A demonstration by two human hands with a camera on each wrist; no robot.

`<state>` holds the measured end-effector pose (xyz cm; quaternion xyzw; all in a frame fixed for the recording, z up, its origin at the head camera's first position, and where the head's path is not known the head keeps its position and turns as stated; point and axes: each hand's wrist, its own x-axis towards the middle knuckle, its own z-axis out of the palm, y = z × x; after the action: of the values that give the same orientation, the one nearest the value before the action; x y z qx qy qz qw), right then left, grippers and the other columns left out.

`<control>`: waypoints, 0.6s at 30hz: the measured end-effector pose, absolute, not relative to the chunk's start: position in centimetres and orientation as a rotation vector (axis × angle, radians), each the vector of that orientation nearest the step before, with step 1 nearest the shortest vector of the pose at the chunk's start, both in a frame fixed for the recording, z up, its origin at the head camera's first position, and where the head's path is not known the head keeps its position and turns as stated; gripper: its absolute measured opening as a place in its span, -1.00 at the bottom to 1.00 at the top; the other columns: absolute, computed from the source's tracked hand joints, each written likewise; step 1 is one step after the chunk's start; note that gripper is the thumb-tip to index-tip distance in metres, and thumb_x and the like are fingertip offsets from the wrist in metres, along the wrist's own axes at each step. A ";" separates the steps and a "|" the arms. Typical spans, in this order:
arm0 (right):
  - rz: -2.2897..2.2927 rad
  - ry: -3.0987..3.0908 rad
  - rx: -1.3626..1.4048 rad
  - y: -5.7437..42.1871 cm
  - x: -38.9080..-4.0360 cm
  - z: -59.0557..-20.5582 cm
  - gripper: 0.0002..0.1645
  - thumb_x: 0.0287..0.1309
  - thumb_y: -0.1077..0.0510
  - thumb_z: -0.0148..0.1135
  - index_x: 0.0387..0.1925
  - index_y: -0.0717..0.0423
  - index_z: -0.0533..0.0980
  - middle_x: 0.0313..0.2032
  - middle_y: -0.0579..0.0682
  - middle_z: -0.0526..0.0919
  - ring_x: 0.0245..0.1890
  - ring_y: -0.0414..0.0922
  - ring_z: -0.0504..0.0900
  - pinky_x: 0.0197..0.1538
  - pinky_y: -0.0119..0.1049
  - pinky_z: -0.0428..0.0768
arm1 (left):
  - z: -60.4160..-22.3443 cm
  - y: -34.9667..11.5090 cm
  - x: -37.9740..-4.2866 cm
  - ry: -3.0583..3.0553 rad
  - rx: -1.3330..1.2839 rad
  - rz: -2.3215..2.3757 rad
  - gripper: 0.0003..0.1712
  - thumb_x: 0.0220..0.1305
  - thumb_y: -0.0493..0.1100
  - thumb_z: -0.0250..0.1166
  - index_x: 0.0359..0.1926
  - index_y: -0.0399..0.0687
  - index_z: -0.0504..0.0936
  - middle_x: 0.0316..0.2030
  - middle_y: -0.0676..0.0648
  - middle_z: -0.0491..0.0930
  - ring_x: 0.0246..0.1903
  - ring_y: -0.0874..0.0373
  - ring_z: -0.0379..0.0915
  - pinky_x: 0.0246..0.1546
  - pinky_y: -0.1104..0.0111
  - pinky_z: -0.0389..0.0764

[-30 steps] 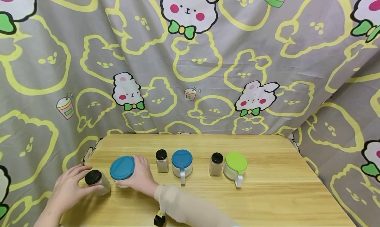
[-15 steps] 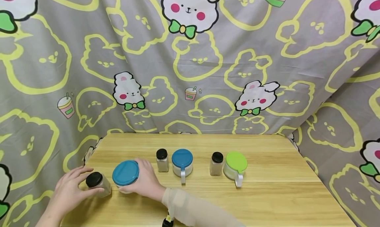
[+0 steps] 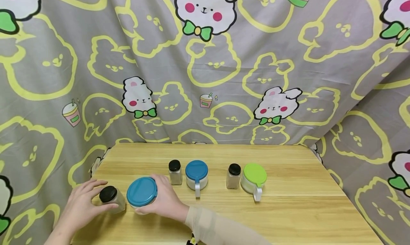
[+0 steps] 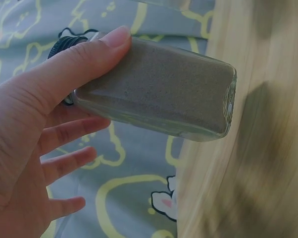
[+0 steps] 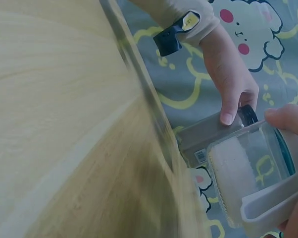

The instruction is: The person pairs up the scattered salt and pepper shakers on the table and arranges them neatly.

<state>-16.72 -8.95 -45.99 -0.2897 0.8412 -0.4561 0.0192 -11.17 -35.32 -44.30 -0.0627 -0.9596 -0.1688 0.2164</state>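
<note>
My left hand (image 3: 80, 204) pinches a square glass spice jar (image 3: 117, 204) with a black lid, thumb and forefinger at its neck. Grey-brown powder fills the jar (image 4: 159, 84) in the left wrist view, where its base stands off the wooden tabletop and the other fingers spread free. Right beside it, my right hand (image 3: 168, 202) grips a clear seasoning pot (image 3: 142, 192) by its side, under the blue lid. White grains lie inside the pot (image 5: 233, 163) in the right wrist view, and its white handle (image 5: 273, 201) points towards the palm side.
Further right on the wooden table (image 3: 288, 216) stand a black-lidded spice jar (image 3: 175, 177), a blue-lidded pot (image 3: 196, 172), another black-lidded jar (image 3: 233, 180) and a green-lidded pot (image 3: 254, 175). A patterned curtain (image 3: 224, 85) hangs behind the table and at both sides.
Both hands have shifted right with the spice jar and the blue-lidded pot. The pot has also come nearer the table's front. The standing jars and pots have not moved.
</note>
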 end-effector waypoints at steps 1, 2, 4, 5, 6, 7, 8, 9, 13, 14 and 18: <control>-1.425 2.596 -0.903 -8.7 -16.6 -46.0 0.12 -0.32 -0.24 0.62 0.31 -0.14 0.25 0.16 -0.18 0.39 0.13 -0.31 0.35 0.08 -0.36 0.53 | -44.3 -35.2 -11.2 -2.658 -0.176 -0.469 -0.15 -0.38 0.25 0.61 -0.10 -0.25 0.67 0.03 -0.25 0.57 0.12 -0.31 0.27 0.06 -0.26 0.17; -1.432 2.586 -0.912 -8.4 -16.6 -45.9 0.13 -0.31 -0.24 0.62 0.31 -0.13 0.25 0.16 -0.18 0.39 0.14 -0.31 0.35 0.09 -0.35 0.53 | -44.3 -35.1 -11.2 -2.658 -0.180 -0.468 -0.15 -0.39 0.26 0.61 -0.11 -0.24 0.68 0.02 -0.24 0.57 0.12 -0.29 0.27 0.06 -0.25 0.17; -1.430 2.575 -0.925 -7.9 -16.5 -45.9 0.13 -0.30 -0.24 0.61 0.32 -0.15 0.25 0.18 -0.18 0.38 0.15 -0.30 0.35 0.11 -0.34 0.52 | -44.3 -34.8 -11.3 -2.662 -0.185 -0.469 -0.15 -0.39 0.26 0.61 -0.12 -0.24 0.68 0.02 -0.22 0.58 0.13 -0.27 0.28 0.07 -0.24 0.17; -1.428 2.569 -0.932 -7.6 -16.4 -45.8 0.13 -0.29 -0.25 0.60 0.33 -0.15 0.24 0.19 -0.18 0.38 0.16 -0.30 0.35 0.12 -0.33 0.52 | -44.3 -34.7 -11.3 -2.662 -0.189 -0.469 -0.16 -0.39 0.27 0.61 -0.12 -0.23 0.69 0.01 -0.21 0.58 0.13 -0.27 0.28 0.06 -0.23 0.17; -1.425 2.563 -0.936 -7.4 -16.4 -45.9 0.13 -0.28 -0.25 0.60 0.33 -0.17 0.23 0.20 -0.19 0.38 0.18 -0.29 0.34 0.12 -0.32 0.52 | -44.3 -34.5 -11.3 -2.665 -0.192 -0.472 -0.16 -0.39 0.27 0.61 -0.13 -0.22 0.69 0.02 -0.21 0.58 0.13 -0.26 0.28 0.06 -0.22 0.17; -1.420 2.561 -0.938 -7.1 -16.4 -45.9 0.13 -0.28 -0.26 0.59 0.34 -0.18 0.22 0.21 -0.19 0.38 0.20 -0.28 0.33 0.13 -0.30 0.52 | -44.3 -34.4 -11.3 -2.661 -0.202 -0.474 -0.17 -0.40 0.26 0.61 -0.14 -0.22 0.70 0.01 -0.20 0.58 0.13 -0.27 0.29 0.05 -0.21 0.18; -1.413 2.560 -0.943 -6.8 -16.3 -45.9 0.14 -0.27 -0.26 0.59 0.35 -0.19 0.21 0.22 -0.19 0.37 0.21 -0.27 0.33 0.14 -0.29 0.52 | -44.3 -34.3 -11.4 -2.658 -0.211 -0.477 -0.18 -0.41 0.25 0.62 -0.15 -0.21 0.70 0.00 -0.20 0.59 0.13 -0.27 0.29 0.05 -0.21 0.19; -1.406 2.559 -0.945 -6.5 -16.2 -45.9 0.14 -0.26 -0.27 0.58 0.35 -0.21 0.20 0.23 -0.20 0.37 0.22 -0.26 0.32 0.14 -0.28 0.52 | -44.3 -34.2 -11.4 -2.656 -0.220 -0.481 -0.19 -0.41 0.25 0.62 -0.16 -0.21 0.70 0.00 -0.20 0.59 0.13 -0.28 0.30 0.04 -0.21 0.19; -1.382 2.558 -0.968 -5.3 -15.9 -46.2 0.14 -0.25 -0.27 0.58 0.36 -0.19 0.19 0.23 -0.17 0.38 0.26 -0.21 0.30 0.16 -0.25 0.52 | -44.4 -33.7 -11.4 -2.647 -0.245 -0.485 -0.20 -0.42 0.25 0.62 -0.16 -0.19 0.71 -0.01 -0.17 0.60 0.13 -0.25 0.29 0.05 -0.23 0.21; -1.378 2.561 -0.977 -5.1 -15.8 -46.3 0.14 -0.26 -0.27 0.58 0.35 -0.18 0.19 0.22 -0.17 0.38 0.26 -0.21 0.30 0.16 -0.26 0.52 | -44.4 -33.6 -11.4 -2.648 -0.246 -0.485 -0.19 -0.41 0.26 0.62 -0.15 -0.18 0.70 -0.01 -0.16 0.60 0.13 -0.25 0.29 0.05 -0.23 0.21; -1.372 2.572 -1.009 -4.0 -15.6 -46.5 0.10 -0.28 -0.28 0.58 0.30 -0.16 0.23 0.17 -0.19 0.41 0.22 -0.24 0.33 0.15 -0.29 0.52 | -44.4 -33.1 -11.5 -2.655 -0.248 -0.476 -0.17 -0.41 0.29 0.61 -0.13 -0.15 0.70 0.01 -0.15 0.59 0.14 -0.26 0.30 0.03 -0.24 0.23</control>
<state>-15.57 -4.00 -46.45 -0.3270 0.8335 -0.4445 0.0283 -11.45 -33.08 -44.37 -0.0893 -0.9573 -0.1715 0.2150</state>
